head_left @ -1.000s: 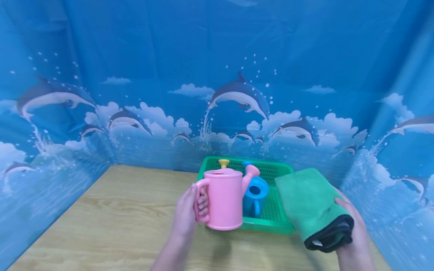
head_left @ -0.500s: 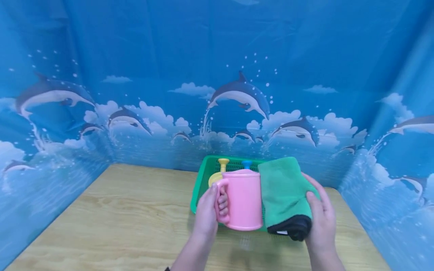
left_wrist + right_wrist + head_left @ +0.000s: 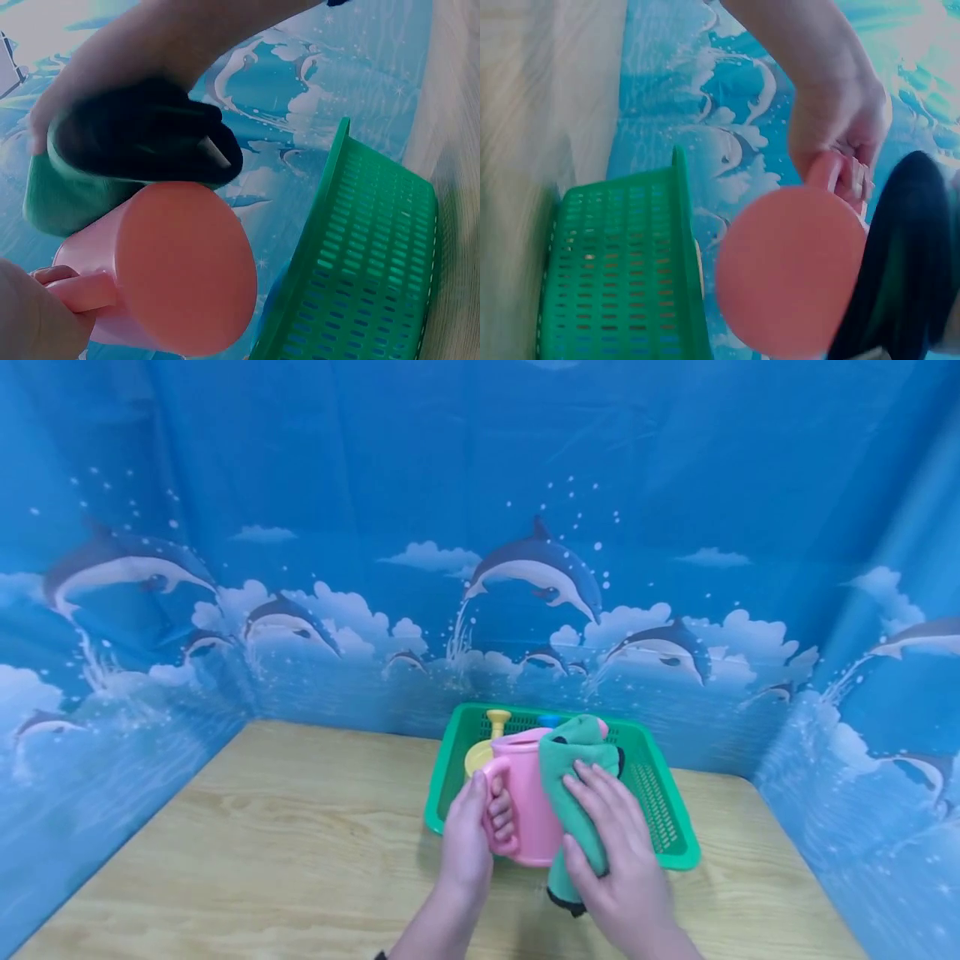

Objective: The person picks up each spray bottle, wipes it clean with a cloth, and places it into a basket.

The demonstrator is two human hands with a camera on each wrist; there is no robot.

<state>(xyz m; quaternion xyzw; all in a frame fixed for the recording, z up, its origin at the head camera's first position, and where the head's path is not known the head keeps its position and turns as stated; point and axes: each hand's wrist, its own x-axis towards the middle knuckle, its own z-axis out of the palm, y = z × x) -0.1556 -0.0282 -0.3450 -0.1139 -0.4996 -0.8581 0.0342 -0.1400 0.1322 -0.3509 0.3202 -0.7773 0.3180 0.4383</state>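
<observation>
My left hand [image 3: 468,835] grips the handle of a pink watering can [image 3: 531,802], raised in front of a green basket. The can's round base [image 3: 187,266] faces the left wrist camera. With fingers spread, my right hand [image 3: 618,852] presses a folded green cloth [image 3: 573,777] against the can's right side. The cloth has a black edge [image 3: 900,262] and covers most of the spout; only a bit of its pink tip shows above. In the right wrist view, the left hand [image 3: 844,135] is curled round the handle.
The green basket [image 3: 678,852] stands on the wooden table [image 3: 300,843] near the back. Inside it are a yellow watering can [image 3: 477,756] and a blue item [image 3: 549,721], mostly hidden. A blue dolphin-print curtain [image 3: 375,485] hangs behind and at both sides.
The right hand has brought the cloth leftward from beside the can onto its right side, where it now folds around it. The left hand with the can has shifted slightly right.
</observation>
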